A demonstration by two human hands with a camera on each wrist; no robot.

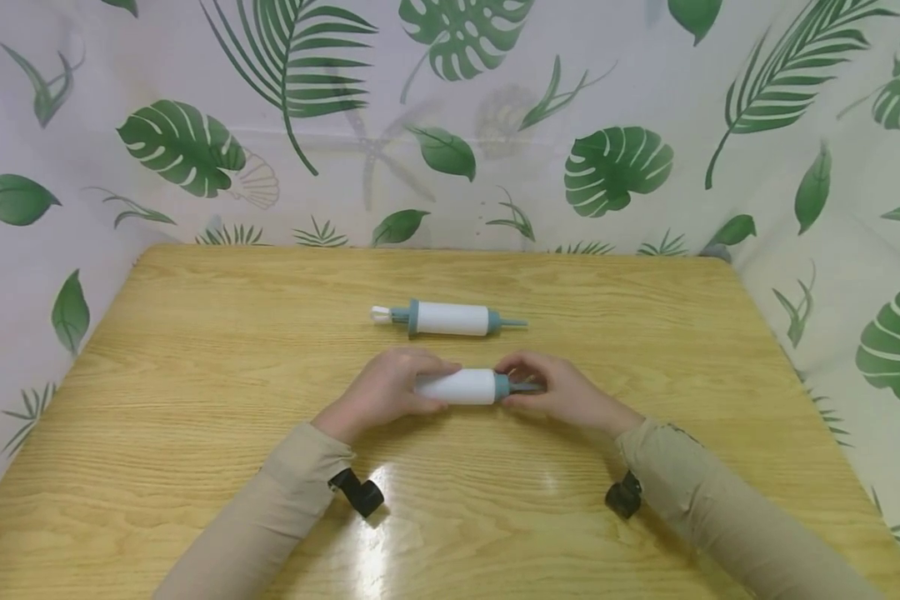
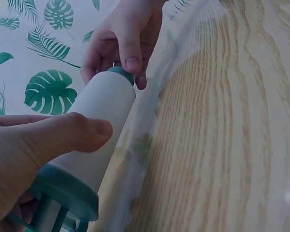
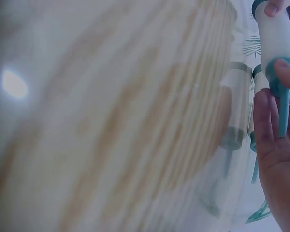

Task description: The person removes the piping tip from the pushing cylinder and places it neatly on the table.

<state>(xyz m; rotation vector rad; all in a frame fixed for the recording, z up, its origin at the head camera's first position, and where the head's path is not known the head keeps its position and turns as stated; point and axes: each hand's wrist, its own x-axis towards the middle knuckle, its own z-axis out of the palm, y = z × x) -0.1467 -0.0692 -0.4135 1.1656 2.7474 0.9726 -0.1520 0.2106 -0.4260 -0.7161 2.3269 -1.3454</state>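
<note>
A large syringe with a white barrel and teal ends lies across both hands in the head view, its thin nozzle to the right. My left hand grips the barrel near the plunger end, thumb laid along the white part in the left wrist view. At the other end my right hand pinches the teal nozzle cap between thumb and fingers. The thin teal nozzle points along the right palm. My left hand covers most of the plunger end in the head view.
A second, similar syringe lies on the wooden table just beyond the hands, with a white loop at its plunger end. Leaf-printed cloth stands behind the table and along its sides.
</note>
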